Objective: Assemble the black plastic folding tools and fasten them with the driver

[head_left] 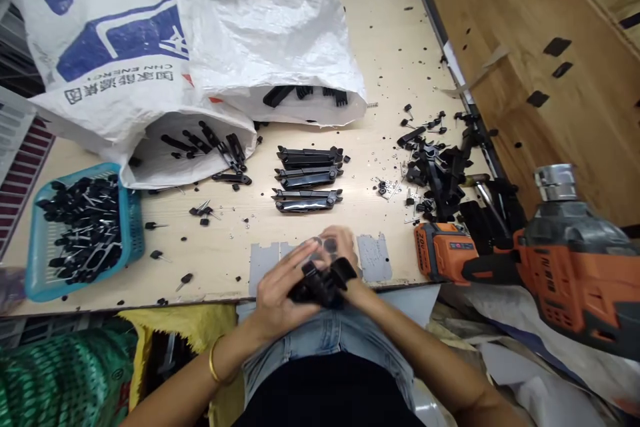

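Both hands are working at the near edge of the bench (390,33), just above the lap. The left hand (280,290) and right hand (343,250) are sitting together, both clamped on one black plastic assembly (323,283); fingers are wrapping it from either side, so its exact shape is hard to tell. A gold bangle (215,360) is showing on the left wrist.

The assembly is hanging over the bench edge, partly above two grey metal plates (373,257) lying flat there.

Just beyond the hands, three finished-looking black units (307,177) are lying in a row, parallel, near one another. Left of them, loose black pins (203,210) are lying scattered. At far left a blue basket (127,213) is holding a heap of black parts. Two white woven sacks (200,33) are lying open-mouthed toward the person, with black parts spilling from each.

To the right, a pile of mixed black parts (440,173) is sitting near the bench's right edge. An orange cordless drill (555,260) is resting close to the camera at right, its battery (443,250) touching the bench corner.
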Demonstrator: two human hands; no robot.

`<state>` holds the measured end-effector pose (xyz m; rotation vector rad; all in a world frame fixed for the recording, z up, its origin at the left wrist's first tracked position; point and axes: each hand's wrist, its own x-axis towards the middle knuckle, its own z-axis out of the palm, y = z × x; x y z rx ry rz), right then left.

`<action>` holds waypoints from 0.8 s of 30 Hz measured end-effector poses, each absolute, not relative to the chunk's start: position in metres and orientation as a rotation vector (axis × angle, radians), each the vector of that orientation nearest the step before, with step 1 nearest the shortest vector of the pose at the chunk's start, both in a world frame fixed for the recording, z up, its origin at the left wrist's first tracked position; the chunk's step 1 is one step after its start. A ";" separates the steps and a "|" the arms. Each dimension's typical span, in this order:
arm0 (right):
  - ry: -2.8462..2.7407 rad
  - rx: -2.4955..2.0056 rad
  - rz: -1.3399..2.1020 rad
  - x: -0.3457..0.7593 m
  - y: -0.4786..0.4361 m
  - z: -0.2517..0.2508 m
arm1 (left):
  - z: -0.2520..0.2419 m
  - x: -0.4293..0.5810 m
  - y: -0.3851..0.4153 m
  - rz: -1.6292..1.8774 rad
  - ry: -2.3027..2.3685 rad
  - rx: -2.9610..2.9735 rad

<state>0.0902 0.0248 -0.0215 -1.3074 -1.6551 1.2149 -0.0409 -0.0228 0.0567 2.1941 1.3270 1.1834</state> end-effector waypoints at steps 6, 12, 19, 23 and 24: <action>-2.285 -1.339 1.059 0.118 0.140 -0.039 | -0.016 -0.062 0.014 0.655 1.632 2.777; -2.379 -1.213 1.078 0.119 0.170 -0.040 | -0.032 -0.050 0.049 0.357 1.680 2.790; -2.307 -1.281 0.966 0.118 0.189 -0.022 | -0.026 -0.045 0.082 -0.060 1.858 2.440; -2.346 -1.438 0.730 0.085 0.224 -0.010 | -0.027 -0.031 0.096 -0.107 1.881 2.363; -2.410 -1.455 0.744 0.075 0.233 -0.009 | -0.027 -0.028 0.097 -0.079 1.884 2.368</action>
